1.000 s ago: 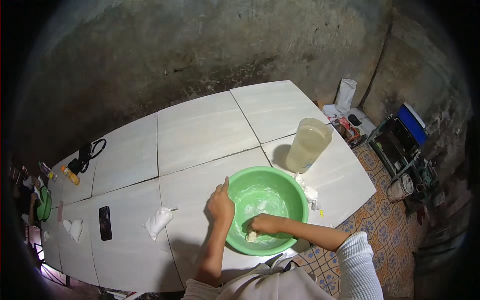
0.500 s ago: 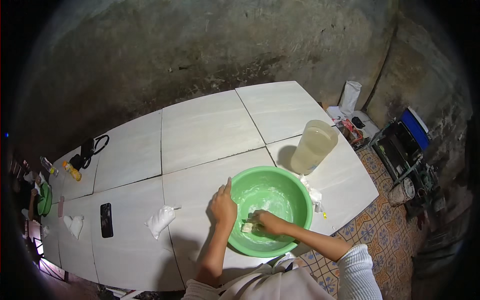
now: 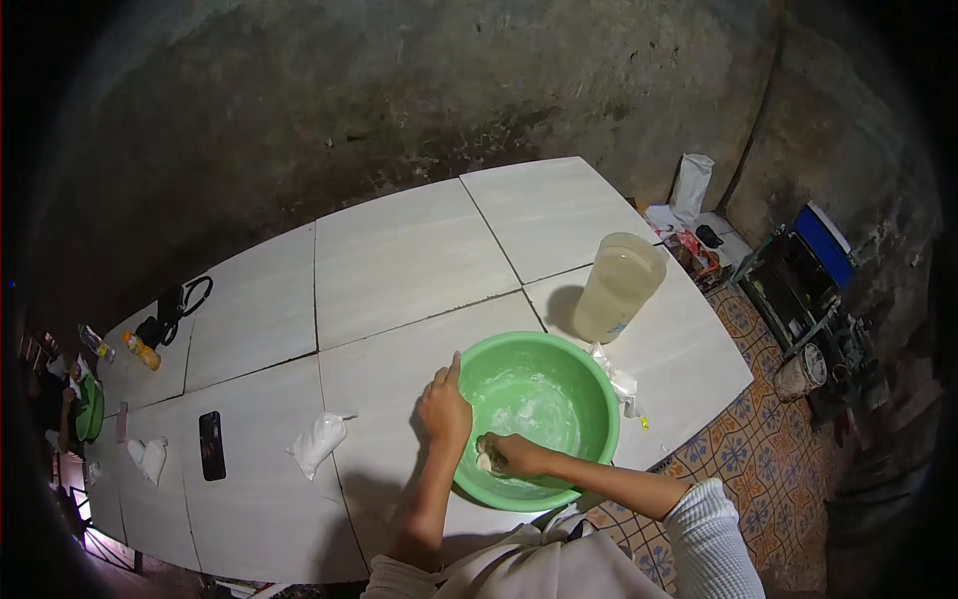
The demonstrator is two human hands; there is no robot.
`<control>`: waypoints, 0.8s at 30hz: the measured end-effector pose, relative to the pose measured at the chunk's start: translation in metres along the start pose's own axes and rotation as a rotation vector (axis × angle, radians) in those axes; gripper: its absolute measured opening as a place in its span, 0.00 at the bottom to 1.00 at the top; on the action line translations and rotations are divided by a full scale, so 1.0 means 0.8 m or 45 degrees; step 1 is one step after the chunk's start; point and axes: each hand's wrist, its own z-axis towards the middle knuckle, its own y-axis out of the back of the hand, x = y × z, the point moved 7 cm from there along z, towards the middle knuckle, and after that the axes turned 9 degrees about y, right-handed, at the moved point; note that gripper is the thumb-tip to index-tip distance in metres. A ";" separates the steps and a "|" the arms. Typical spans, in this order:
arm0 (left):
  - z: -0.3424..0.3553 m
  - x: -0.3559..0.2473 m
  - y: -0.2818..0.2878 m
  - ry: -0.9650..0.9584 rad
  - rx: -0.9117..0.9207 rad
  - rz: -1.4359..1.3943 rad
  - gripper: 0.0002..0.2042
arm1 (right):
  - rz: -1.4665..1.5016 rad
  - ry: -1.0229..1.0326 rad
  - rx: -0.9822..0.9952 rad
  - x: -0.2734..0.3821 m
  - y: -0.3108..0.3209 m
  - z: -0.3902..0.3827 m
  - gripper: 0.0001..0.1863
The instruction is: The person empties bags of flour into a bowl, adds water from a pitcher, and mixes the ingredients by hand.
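A green plastic basin (image 3: 606, 409) stands at the table's near edge, its inside smeared with white powder. My left hand (image 3: 446, 407) grips the basin's left rim, with one finger pointing up along it. Down inside the basin, my right hand (image 3: 519, 456) is closed on a small pale lump of dough (image 3: 485, 461) and presses it against the lower left wall. The right hand's fingers partly hide the lump. Touching or close to the basin's right side lies a crumpled white plastic packet (image 3: 621, 382).
A tall container of cloudy liquid (image 3: 621, 290) stands behind the basin. Leftward on the white-tiled table (image 3: 419, 240) lie a bag of white powder (image 3: 319, 441), a black phone (image 3: 213, 445), another white bag (image 3: 150, 459) and an orange bottle (image 3: 142, 350). Another person's arm (image 3: 66, 414) shows at far left.
My right hand has moved slightly left and down inside the basin, and now covers more of the dough. My left hand keeps its hold on the rim. The whole view has shifted a little.
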 end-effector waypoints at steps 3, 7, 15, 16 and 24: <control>0.000 0.005 0.000 0.032 0.030 0.040 0.31 | -0.213 -0.022 0.122 0.020 -0.006 0.001 0.21; -0.001 0.004 -0.003 0.016 0.000 0.042 0.31 | -0.222 0.004 0.079 0.043 0.040 -0.002 0.09; -0.001 0.000 -0.002 0.006 0.002 0.080 0.31 | -0.515 0.757 -0.021 0.051 0.015 -0.008 0.06; -0.002 -0.001 -0.001 0.006 0.002 0.080 0.31 | -0.515 0.758 -0.021 0.049 0.014 -0.006 0.06; 0.000 0.000 -0.002 0.023 0.010 0.033 0.31 | -0.486 0.454 0.061 0.032 0.007 0.026 0.05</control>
